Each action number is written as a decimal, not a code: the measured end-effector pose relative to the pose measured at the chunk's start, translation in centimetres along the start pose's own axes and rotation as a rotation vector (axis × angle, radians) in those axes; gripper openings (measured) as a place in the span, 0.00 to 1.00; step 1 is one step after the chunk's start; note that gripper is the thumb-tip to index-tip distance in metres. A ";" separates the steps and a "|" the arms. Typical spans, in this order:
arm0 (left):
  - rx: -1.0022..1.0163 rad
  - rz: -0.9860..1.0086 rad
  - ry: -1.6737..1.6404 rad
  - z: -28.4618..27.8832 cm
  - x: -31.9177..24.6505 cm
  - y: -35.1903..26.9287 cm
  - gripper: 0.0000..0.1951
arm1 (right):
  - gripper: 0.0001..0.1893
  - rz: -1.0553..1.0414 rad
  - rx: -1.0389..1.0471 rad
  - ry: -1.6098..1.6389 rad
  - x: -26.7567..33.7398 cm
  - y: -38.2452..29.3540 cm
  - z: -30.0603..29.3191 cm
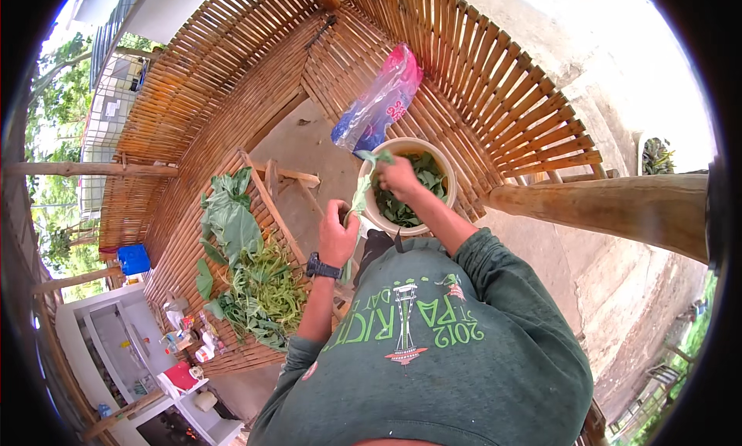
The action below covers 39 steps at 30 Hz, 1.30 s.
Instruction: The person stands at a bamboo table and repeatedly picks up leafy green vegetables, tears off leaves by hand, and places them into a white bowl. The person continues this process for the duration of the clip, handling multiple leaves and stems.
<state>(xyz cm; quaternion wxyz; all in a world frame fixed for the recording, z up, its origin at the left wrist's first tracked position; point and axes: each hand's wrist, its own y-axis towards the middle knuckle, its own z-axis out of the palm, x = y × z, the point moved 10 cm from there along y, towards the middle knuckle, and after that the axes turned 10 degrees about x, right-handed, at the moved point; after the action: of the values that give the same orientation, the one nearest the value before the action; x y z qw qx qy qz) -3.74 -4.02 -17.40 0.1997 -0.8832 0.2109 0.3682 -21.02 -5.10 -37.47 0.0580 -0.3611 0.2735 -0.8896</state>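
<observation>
My left hand, with a dark watch on the wrist, grips a pale green leafy stalk. The stalk stretches upward to my right hand, whose fingers are closed around leaf near its top end. Beneath the right hand is a round cream plastic tub on the bamboo bench, partly filled with torn green leaves. My right forearm hides some of the tub. To the left, a bamboo-slat table holds a heap of large green leaves and a pile of thin yellow-green stems and tendrils.
A pink and blue plastic bag lies on the bamboo bench beyond the tub. Small bottles and packets stand on the table's near left end. A thick wooden post is at my right. A blue container stands at far left.
</observation>
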 end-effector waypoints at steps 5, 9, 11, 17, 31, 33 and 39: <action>0.036 -0.066 -0.401 -0.3 3.9 -1.4 0.09 | 0.06 -0.007 0.023 -0.275 5.6 -1.2 -6.2; -0.029 -0.103 -0.754 0.0 6.1 0.2 0.09 | 0.11 0.002 0.279 -0.382 5.4 -2.9 -3.0; -0.055 -0.119 -0.832 0.3 6.2 0.8 0.09 | 0.12 0.061 0.365 -0.273 4.5 -4.4 -0.3; -0.122 -0.143 -0.872 1.6 6.6 1.6 0.12 | 0.12 -0.048 0.511 -0.530 5.7 -8.8 8.7; -0.136 -0.084 -0.289 1.2 3.9 1.6 0.10 | 0.14 -0.159 0.392 -0.661 5.9 -9.3 8.6; -0.140 -0.064 -0.245 1.3 3.2 1.5 0.11 | 0.17 -0.135 0.358 -0.714 5.2 -8.7 7.5; -0.140 -0.107 -0.232 0.6 2.5 0.9 0.11 | 0.19 -0.541 -0.040 -1.017 7.5 -5.3 1.5</action>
<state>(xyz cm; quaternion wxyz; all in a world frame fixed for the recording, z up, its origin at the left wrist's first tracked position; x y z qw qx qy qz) -2.96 -5.03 -19.84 0.1797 -0.8565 0.1129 0.4705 -25.03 -3.55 -29.15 -0.0544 -0.8015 0.1258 -0.5821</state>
